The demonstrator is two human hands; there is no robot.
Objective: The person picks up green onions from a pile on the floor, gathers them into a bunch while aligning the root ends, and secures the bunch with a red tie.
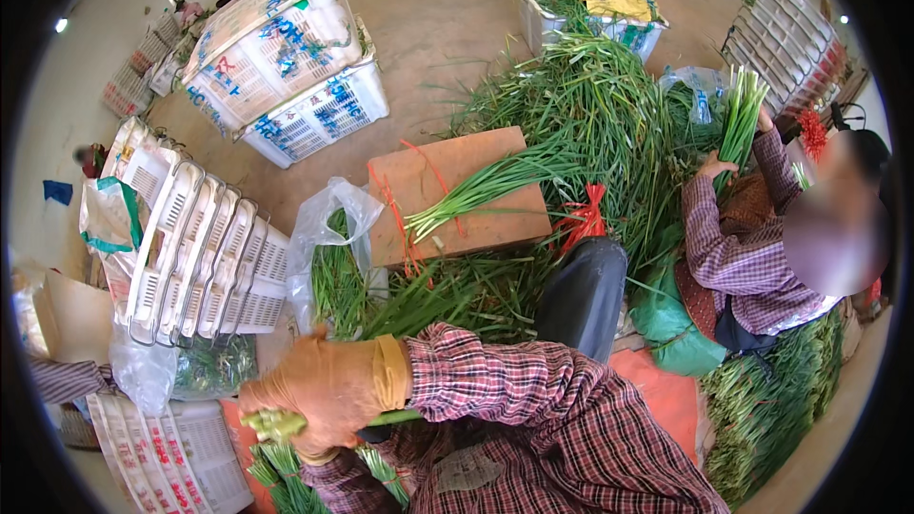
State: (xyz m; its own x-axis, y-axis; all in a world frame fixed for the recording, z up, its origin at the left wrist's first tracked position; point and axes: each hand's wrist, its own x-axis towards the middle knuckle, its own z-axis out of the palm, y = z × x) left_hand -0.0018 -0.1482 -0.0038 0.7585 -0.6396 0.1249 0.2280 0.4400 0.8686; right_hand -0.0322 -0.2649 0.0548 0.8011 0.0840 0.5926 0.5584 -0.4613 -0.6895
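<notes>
My right hand (pixel 328 385), in a tan glove with a yellowish cuff, reaches across to the left and is closed round a bunch of chive-like green stalks (pixel 276 425). The bunch's pale cut ends stick out at the left of the glove. Below it, my left hand (pixel 320 458) is mostly covered by the right one, and its fingers are hidden. Tied bundles of green stalks (pixel 276 476) lie under my hands. Ahead is a brown block (pixel 466 167) with red ties across it and a loose bunch of green stalks (pixel 476 190) on top.
A large heap of greens (pixel 590 114) rises beyond the block. White crates (pixel 209 247) stand at the left, with stacked crates (pixel 286 57) farther back. At the right a co-worker (pixel 752 228) holds upright stalks (pixel 743 119) beside a green sack (pixel 676 324). Trimmed bunches (pixel 771 409) lie nearby.
</notes>
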